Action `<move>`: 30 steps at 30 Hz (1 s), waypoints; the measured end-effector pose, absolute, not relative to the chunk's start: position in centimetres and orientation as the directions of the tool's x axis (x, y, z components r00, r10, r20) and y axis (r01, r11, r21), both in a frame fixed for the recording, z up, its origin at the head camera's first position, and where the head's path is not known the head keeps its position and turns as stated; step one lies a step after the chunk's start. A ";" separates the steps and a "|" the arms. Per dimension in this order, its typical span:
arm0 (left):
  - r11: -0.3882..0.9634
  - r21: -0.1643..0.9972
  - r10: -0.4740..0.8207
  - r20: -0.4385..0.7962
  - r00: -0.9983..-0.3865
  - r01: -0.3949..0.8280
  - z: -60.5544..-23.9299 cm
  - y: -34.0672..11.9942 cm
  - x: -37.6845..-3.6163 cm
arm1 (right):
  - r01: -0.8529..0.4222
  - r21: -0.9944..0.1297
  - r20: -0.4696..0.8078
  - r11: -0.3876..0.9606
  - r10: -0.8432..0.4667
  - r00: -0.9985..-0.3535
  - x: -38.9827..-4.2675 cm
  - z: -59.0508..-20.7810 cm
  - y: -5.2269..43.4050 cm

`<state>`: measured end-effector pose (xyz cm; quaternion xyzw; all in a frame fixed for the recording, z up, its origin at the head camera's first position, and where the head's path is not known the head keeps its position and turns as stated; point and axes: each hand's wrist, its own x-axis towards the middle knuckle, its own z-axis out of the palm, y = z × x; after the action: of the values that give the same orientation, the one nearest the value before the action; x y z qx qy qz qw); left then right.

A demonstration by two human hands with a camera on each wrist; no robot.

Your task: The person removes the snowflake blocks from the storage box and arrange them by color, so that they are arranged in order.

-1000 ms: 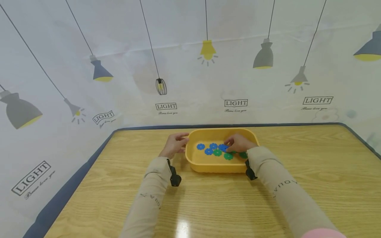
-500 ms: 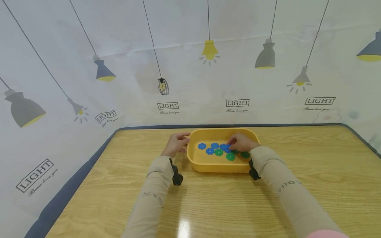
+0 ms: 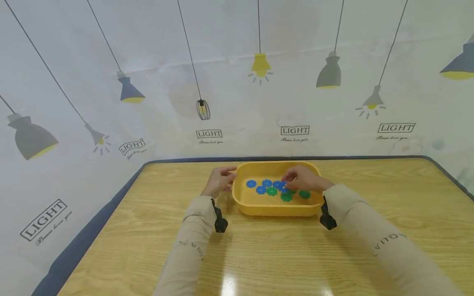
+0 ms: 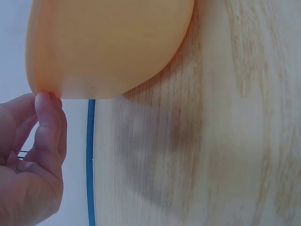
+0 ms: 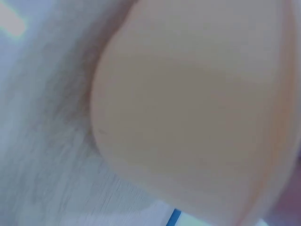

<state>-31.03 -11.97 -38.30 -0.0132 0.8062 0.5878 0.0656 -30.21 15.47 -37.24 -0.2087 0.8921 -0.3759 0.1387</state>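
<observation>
1. While the yellow plastic tray [image 3: 275,207] stands on the wooden table [image 3: 333,255] near its far edge, the person keeps both hands on it.
2. At 9 o'clock of the tray, the left hand [image 3: 219,181] touches the rim with relaxed fingers; the left wrist view shows fingertips [image 4: 44,101] at the tray edge [image 4: 61,92].
3. From 3 o'clock, the right hand [image 3: 304,179] reaches into the tray and pinches a blue flower-shaped piece [image 3: 284,188].
4. Other blue pieces [image 3: 259,186] lie in the tray middle, green pieces [image 3: 286,196] toward 5 o'clock.
5. The right wrist view is blurred, showing only the tray wall [image 5: 197,117].
</observation>
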 end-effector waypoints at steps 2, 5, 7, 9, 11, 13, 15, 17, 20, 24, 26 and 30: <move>0.305 0.947 0.058 -0.126 -0.990 -0.103 -38.4 -12.0 -31.0 | -0.321 -0.731 -0.041 0.601 -0.509 -0.860 -29.8 -37.2 15.6; 0.307 0.946 0.058 -0.131 -0.990 -0.107 -38.4 -12.0 -31.0 | -0.368 -0.748 0.017 0.552 -0.539 -0.842 -29.2 -37.3 15.8; 0.311 0.944 0.060 -0.135 -0.989 -0.110 -38.4 -12.0 -30.9 | -0.385 -0.753 0.043 0.533 -0.544 -0.838 -28.8 -37.2 16.0; 0.318 0.942 0.061 -0.135 -0.989 -0.108 -38.4 -12.1 -30.9 | -0.393 -0.758 0.059 0.521 -0.545 -0.836 -28.4 -37.0 16.1; 0.321 0.941 0.062 -0.133 -0.989 -0.106 -38.4 -12.1 -30.9 | -0.403 -0.763 0.078 0.505 -0.548 -0.833 -27.9 -36.6 16.2; 0.319 0.942 0.064 -0.130 -0.990 -0.103 -38.4 -12.0 -30.9 | -0.404 -0.778 0.090 0.482 -0.551 -0.830 -27.4 -36.2 16.2; 0.315 0.944 0.063 -0.125 -0.990 -0.099 -38.4 -12.0 -30.8 | -0.401 -0.795 0.102 0.455 -0.551 -0.828 -26.8 -35.7 16.0; 0.312 0.945 0.062 -0.121 -0.991 -0.096 -38.3 -12.0 -30.8 | -0.408 -0.809 0.124 0.424 -0.556 -0.822 -26.2 -35.3 15.8; 0.315 0.945 0.060 -0.118 -0.991 -0.094 -38.2 -12.0 -30.8 | -0.442 -0.808 0.159 0.389 -0.579 -0.800 -25.4 -35.0 15.1; 0.316 0.944 0.067 -0.123 -0.990 -0.096 -38.2 -12.0 -30.9 | -0.479 -0.796 0.168 0.370 -0.625 -0.762 -24.4 -34.8 13.9; 0.315 0.944 0.069 -0.128 -0.989 -0.100 -38.3 -12.0 -31.0 | -0.464 -0.808 0.146 0.363 -0.640 -0.755 -24.0 -34.9 13.1; 0.313 0.944 0.072 -0.132 -0.989 -0.103 -38.3 -12.1 -31.0 | -0.455 -0.820 0.122 0.349 -0.669 -0.733 -23.6 -35.4 11.6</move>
<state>-31.02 -12.11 -38.34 -0.0097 0.8069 0.5859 0.0745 -23.58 11.58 -35.43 -0.3456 0.8127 -0.4541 0.1179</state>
